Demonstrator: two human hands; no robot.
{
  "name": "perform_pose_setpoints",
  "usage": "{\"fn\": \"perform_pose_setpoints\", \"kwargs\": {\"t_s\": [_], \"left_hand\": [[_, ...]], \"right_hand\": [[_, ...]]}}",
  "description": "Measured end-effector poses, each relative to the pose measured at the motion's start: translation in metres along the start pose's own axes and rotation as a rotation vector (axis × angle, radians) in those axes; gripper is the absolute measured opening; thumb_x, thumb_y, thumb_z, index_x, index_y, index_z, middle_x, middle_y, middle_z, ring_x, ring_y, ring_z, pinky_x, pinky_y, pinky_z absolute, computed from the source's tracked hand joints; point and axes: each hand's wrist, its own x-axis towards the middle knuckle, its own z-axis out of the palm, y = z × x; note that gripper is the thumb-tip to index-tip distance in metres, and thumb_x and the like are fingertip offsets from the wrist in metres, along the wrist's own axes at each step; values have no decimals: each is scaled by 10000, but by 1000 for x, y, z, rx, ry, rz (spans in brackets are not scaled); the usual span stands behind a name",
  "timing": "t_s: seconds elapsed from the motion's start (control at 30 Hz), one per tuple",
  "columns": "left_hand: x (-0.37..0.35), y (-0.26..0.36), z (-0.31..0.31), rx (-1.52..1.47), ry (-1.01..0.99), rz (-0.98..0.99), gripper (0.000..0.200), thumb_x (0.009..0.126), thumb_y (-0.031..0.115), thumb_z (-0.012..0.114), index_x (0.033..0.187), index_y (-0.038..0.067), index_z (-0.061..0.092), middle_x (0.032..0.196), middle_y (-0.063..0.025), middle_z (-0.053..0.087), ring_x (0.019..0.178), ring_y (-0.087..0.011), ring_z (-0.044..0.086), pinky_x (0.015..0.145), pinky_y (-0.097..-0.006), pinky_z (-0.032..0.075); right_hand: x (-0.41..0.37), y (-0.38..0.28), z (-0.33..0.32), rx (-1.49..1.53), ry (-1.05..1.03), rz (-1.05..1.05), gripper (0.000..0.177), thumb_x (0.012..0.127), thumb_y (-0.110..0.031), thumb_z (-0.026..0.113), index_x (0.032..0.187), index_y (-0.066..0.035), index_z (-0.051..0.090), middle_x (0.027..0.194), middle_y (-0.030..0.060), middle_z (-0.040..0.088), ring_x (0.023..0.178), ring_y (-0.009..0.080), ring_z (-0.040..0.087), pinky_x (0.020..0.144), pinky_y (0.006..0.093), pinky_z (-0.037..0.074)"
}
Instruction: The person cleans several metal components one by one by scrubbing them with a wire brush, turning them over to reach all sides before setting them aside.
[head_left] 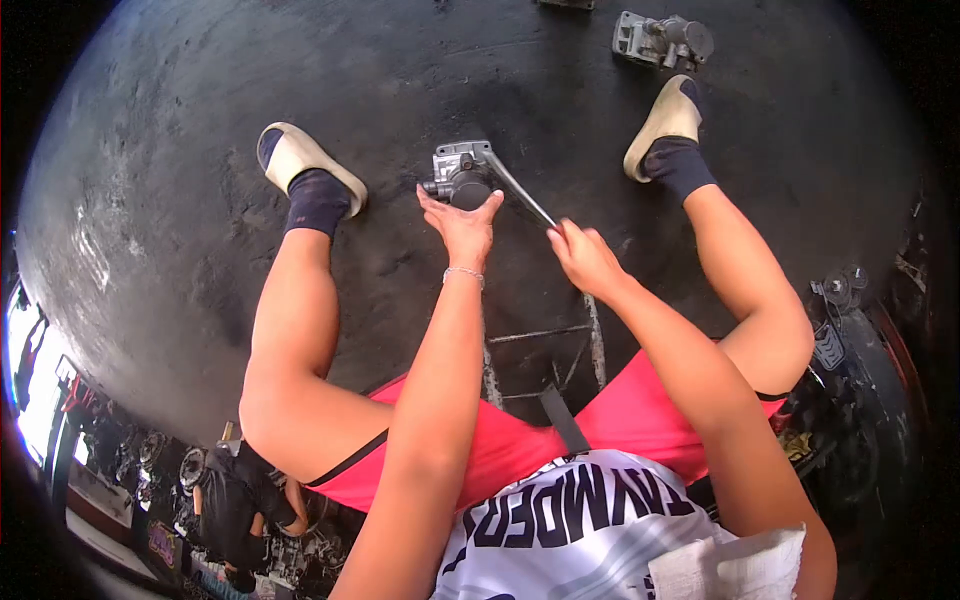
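Note:
A grey cast-metal part (461,160) with a round dark cap stands on the black floor between my feet. My left hand (463,225) grips its near side, thumb to the right of the cap and fingers at the left. My right hand (588,260) is closed around the lower end of a long silver wrench (522,194). The upper end of that wrench rests at the right corner of the part. How its head sits there is too small to make out.
Another similar cast-metal part (664,40) lies beyond my right foot. Below me is a worn metal-frame stool (540,335). A person in dark clothes (232,500) is at the lower left among machine parts. More metal parts (840,290) lie at the right.

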Motion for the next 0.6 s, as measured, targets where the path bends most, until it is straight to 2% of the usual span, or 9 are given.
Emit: {"fn": "perform_pose_setpoints", "kwargs": {"t_s": [0.13,0.2,0.23,0.27,0.33,0.37,0.4,0.47,0.6], "left_hand": [[4,3,-1,94,93,82,1143,562,218,822,1389,-46,78,1277,-291,298,1174,-384,360,1048,-373,295],[6,-2,-6,142,28,185,1120,547,205,809,1377,-65,107,1272,-291,303,1174,-390,362,1049,-381,299],[9,-6,-6,188,17,220,1108,501,148,807,1382,-16,157,1288,-290,276,1190,-400,352,1050,-388,317],[13,0,-7,176,18,228,1108,501,148,807,1382,-16,157,1288,-290,276,1190,-400,352,1050,-388,317],[19,11,-13,290,-228,359,1108,456,87,806,1386,64,204,1336,-291,212,1236,-412,314,1058,-389,328],[22,16,-11,297,-251,378,1106,435,40,799,1381,124,233,1368,-284,160,1276,-425,266,1066,-389,329],[25,20,-10,326,-275,392,1092,443,36,791,1377,115,231,1389,-270,145,1290,-432,247,1077,-393,311],[31,10,-18,345,-308,550,1134,432,30,795,1395,120,203,1398,-246,158,1288,-439,254,1078,-387,310],[30,21,-21,262,-318,500,1243,409,51,808,1435,156,114,1408,-264,166,1306,-444,220,1070,-446,302]], "right_hand": [[72,-27,3,-194,126,-280,294,921,-319,474,913,-37,559,792,238,622,757,425,604,660,503,483],[67,-23,-6,-169,74,-330,288,913,-327,486,924,-48,555,788,233,624,755,427,603,666,508,485],[50,-11,-8,-195,41,-291,285,912,-323,489,927,-45,552,786,239,623,757,431,603,667,505,485],[33,0,-15,-237,12,-263,284,911,-320,492,930,-43,549,783,244,622,760,435,602,669,503,485],[10,5,-29,-221,-44,-194,287,913,-314,489,927,-32,541,789,258,618,782,440,600,670,502,483],[12,4,-28,-238,-12,-160,290,919,-305,482,939,-22,545,801,262,618,792,437,601,672,506,482],[19,-1,-22,-236,-20,-149,290,919,-305,482,939,-22,545,801,262,618,792,437,601,672,506,482],[39,-27,-11,-202,65,-121,288,924,-294,480,941,-15,549,804,267,615,798,438,599,682,511,477],[15,-53,-13,-142,30,12,334,938,-307,438,926,7,550,821,285,604,827,452,588,712,509,465]]}}
